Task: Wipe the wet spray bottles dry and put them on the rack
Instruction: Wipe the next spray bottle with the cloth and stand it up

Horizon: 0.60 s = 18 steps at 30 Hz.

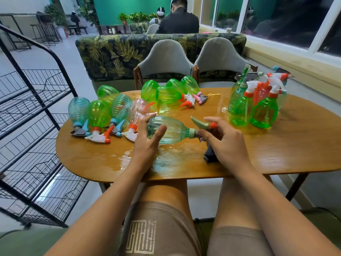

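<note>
Little seems done: the wire rack (31, 106) holds no bottle, the left hand (147, 143) grips one pale-green spray bottle (171, 130) and the right hand (225, 145) holds its trigger head.

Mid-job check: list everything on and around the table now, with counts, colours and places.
Held bottle: one, pale green, on its side at the table's near middle.
Lying bottles: nine; left group two teal, two green, one pink; four green mid-back.
Standing bottles: at least four, green, table's right end.
Dark item: one, black, table's near edge, partly hidden; cannot tell what.
Table: one, wooden, wet in the middle.
Rack: one, black wire, left of the table.
Chairs: two, grey, beyond the table.
Left hand: grips the held bottle's body.
Right hand: holds its sprayer head.
</note>
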Each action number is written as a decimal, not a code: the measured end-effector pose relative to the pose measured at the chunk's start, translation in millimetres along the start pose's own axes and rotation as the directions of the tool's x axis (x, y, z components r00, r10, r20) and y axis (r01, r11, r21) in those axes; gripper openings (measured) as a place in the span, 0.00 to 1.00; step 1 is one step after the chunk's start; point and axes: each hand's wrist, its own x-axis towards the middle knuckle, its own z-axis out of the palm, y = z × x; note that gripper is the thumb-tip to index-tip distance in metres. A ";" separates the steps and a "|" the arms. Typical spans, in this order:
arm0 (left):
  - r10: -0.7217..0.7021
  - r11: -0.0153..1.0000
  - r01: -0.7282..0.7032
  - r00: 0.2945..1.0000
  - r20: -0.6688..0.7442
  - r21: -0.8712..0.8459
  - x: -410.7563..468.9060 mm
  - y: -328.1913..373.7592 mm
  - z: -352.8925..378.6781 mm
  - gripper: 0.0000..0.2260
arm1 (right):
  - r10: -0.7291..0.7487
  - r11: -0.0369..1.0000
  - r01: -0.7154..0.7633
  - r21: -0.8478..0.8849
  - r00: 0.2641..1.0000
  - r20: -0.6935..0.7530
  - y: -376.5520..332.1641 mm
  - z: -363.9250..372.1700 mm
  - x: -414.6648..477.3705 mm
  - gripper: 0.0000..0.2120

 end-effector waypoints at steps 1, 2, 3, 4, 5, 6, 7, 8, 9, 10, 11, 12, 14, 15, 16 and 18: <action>-0.001 1.000 0.001 1.000 0.000 -0.007 0.3 -0.4 0.1 0.33 | 0.076 0.996 -0.076 0.041 0.997 -0.005 -3.6 2.3 0.3 0.24; -0.011 1.000 0.011 1.000 -0.001 -0.017 0.7 -0.7 0.1 0.33 | 0.152 0.984 -0.151 0.098 0.988 0.000 -6.8 4.7 0.8 0.28; -0.026 0.999 0.026 1.000 -0.002 -0.021 1.0 -1.1 0.2 0.33 | 0.223 0.964 -0.222 0.148 0.975 0.012 -8.5 7.2 1.8 0.30; -0.031 0.999 0.031 1.000 -0.005 -0.020 1.3 -1.3 0.4 0.32 | 0.282 0.943 -0.282 0.179 0.959 0.028 -9.0 9.5 3.1 0.31; -0.033 0.999 0.033 0.999 -0.008 -0.017 1.1 -0.8 0.4 0.31 | 0.331 0.924 -0.333 0.191 0.943 0.043 -8.6 11.4 4.5 0.30; -0.037 0.999 0.037 0.999 -0.010 -0.016 1.1 -0.9 0.8 0.30 | 0.371 0.906 -0.375 0.196 0.927 0.056 -8.3 13.2 5.7 0.28; -0.044 0.999 0.044 0.999 -0.013 -0.019 1.2 -1.1 1.3 0.30 | 0.404 0.891 -0.407 0.200 0.913 0.058 -8.0 14.5 6.6 0.27; -0.051 0.998 0.051 0.999 -0.017 -0.021 1.8 -2.2 1.8 0.29 | 0.428 0.880 -0.429 0.203 0.902 0.052 -7.9 15.5 7.1 0.27; -0.060 0.998 0.059 0.998 -0.018 -0.017 2.0 -3.0 2.1 0.29 | 0.438 0.878 -0.437 0.195 0.898 0.041 -8.4 16.3 7.2 0.27; -0.066 0.998 0.066 0.998 -0.020 -0.012 2.4 -3.9 2.6 0.29 | 0.435 0.885 -0.432 0.173 0.900 0.022 -8.1 16.6 6.9 0.27; -0.071 0.997 0.071 0.997 -0.023 -0.008 2.6 -4.7 2.9 0.29 | 0.422 0.899 -0.419 0.129 0.907 0.000 -6.6 16.9 6.6 0.27; -0.077 0.997 0.077 0.997 -0.029 -0.005 2.9 -5.2 3.3 0.29 | 0.400 0.915 -0.398 0.070 0.916 -0.023 -4.1 16.4 5.8 0.27; -0.078 0.997 0.078 0.996 -0.047 0.006 3.2 -6.5 3.2 0.28 | 0.344 0.937 -0.347 -0.039 0.937 -0.061 2.3 14.7 4.4 0.28; -0.076 0.997 0.077 0.996 -0.053 0.011 3.3 -7.2 2.7 0.27 | 0.311 0.946 -0.316 -0.064 0.947 -0.078 4.9 13.2 3.4 0.27; -0.077 0.997 0.078 0.995 -0.056 0.013 3.4 -7.7 2.2 0.25 | 0.269 0.957 -0.278 -0.085 0.958 -0.100 6.5 10.9 2.1 0.24; -0.078 0.997 0.079 0.995 -0.058 0.020 3.6 -8.5 1.7 0.22 | 0.133 0.971 -0.160 -0.176 0.979 -0.157 8.7 4.0 -1.0 0.17</action>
